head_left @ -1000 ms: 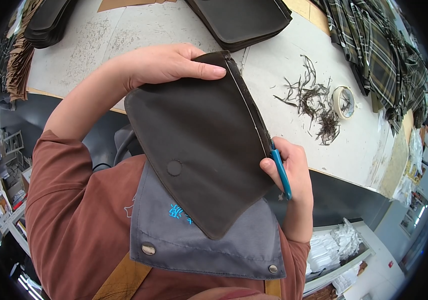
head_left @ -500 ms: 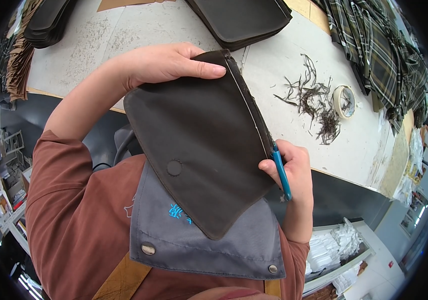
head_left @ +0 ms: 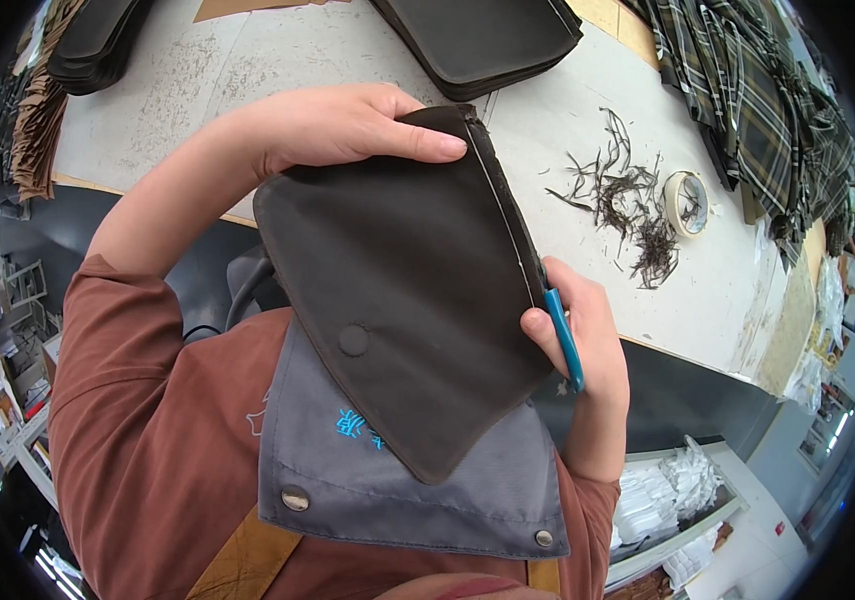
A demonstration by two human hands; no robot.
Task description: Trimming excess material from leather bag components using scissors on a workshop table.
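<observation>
A dark brown leather bag piece (head_left: 408, 290) is held tilted in front of my body. It has rounded corners, a round raised disc (head_left: 354, 340) and a pale line along its right edge. My left hand (head_left: 378, 130) grips its top, thumb flat on the face near the upper right corner and fingers behind. At the lower right edge, my right hand (head_left: 583, 320) is closed around a slim teal-handled tool (head_left: 564, 340). The tool's upper end meets the leather edge; its working tip is hidden. Below the leather piece hangs my grey apron bib (head_left: 408, 510).
Dark trimmings (head_left: 638, 210) and a roll of masking tape (head_left: 688, 204) lie on the white table (head_left: 568, 180). Stacks of dark leather pieces (head_left: 488, 40) stand at the back, with plaid fabric (head_left: 748, 110) at the right. Brown sheets (head_left: 36, 130) hang over the left edge.
The leather piece and my left hand have shifted slightly right. My right hand and the teal-handled tool have shifted only a little at the edge. Both hands keep their hold.
</observation>
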